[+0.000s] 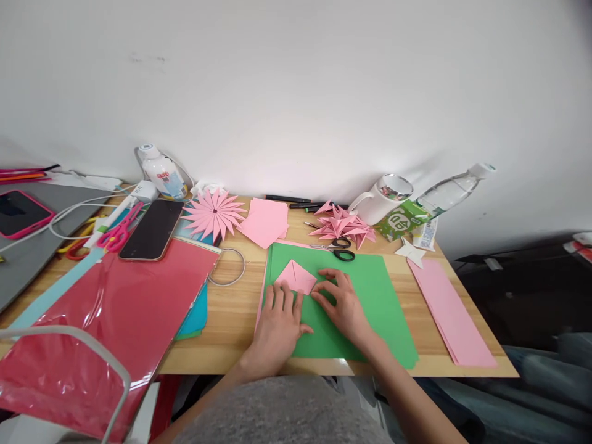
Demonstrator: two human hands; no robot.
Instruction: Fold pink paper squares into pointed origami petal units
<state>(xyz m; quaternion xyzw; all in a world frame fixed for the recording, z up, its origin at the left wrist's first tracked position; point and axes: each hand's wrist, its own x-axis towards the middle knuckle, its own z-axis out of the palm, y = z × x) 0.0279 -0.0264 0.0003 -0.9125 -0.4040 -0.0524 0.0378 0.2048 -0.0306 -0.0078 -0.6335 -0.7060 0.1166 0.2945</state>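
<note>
A small folded pink paper (296,275) lies on a green sheet (370,296) on the wooden desk. My left hand (277,324) rests flat on the green sheet, its fingertips pressing the pink paper's lower left edge. My right hand (340,302) lies beside it, fingers stretched toward the paper's right corner and touching it. Neither hand grips anything.
Black scissors (341,251), folded pink paper stars (342,225), a pink paper flower (213,213) and pink squares (264,223) lie behind. A red plastic sleeve (115,308) and phone (152,229) sit left. Mug (382,197), bottle (451,190) and pink strips (448,311) are right.
</note>
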